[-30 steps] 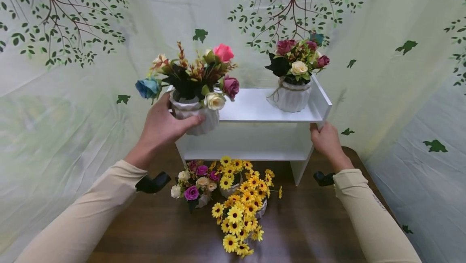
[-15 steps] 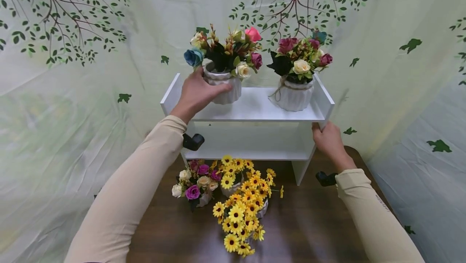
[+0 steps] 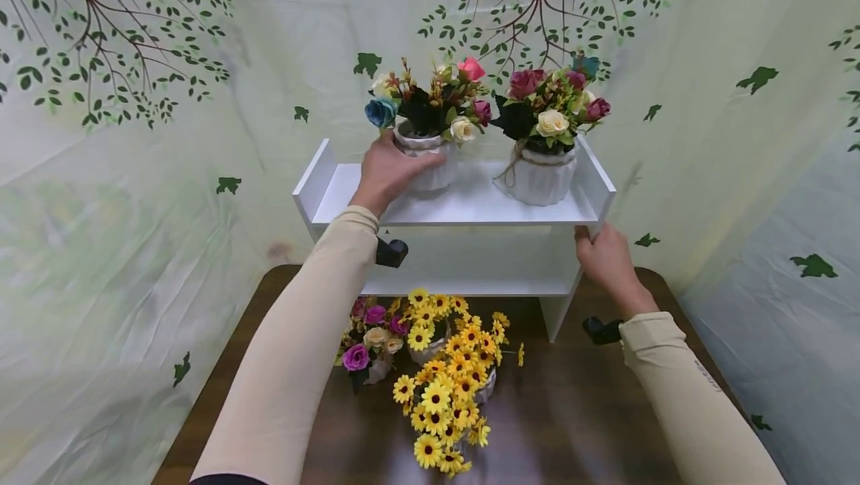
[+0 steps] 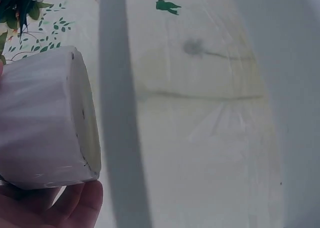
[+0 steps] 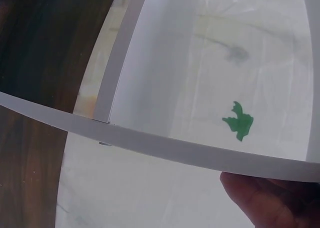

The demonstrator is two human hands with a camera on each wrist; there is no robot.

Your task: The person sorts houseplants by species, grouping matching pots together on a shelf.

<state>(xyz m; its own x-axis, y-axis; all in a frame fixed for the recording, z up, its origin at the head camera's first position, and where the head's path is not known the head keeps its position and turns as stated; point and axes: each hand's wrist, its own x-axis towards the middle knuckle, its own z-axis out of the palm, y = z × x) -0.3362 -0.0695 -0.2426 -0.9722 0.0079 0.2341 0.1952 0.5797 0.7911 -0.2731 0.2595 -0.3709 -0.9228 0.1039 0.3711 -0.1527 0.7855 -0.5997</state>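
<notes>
White flowerpot (image 3: pixel 440 177): we're holding it over the shelf (image 3: pixel 478 207), left hand (image 3: pixel 395 174) clamping fingers round it, right hand (image 3: pixel 607 257) clamping fingers on the shelf's side.

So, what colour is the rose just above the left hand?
Blue. The rose shows best in the head view, above the left hand.

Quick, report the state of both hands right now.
Left hand: holding a white flower pot.
Right hand: gripping the white shelf at its right side.
</notes>
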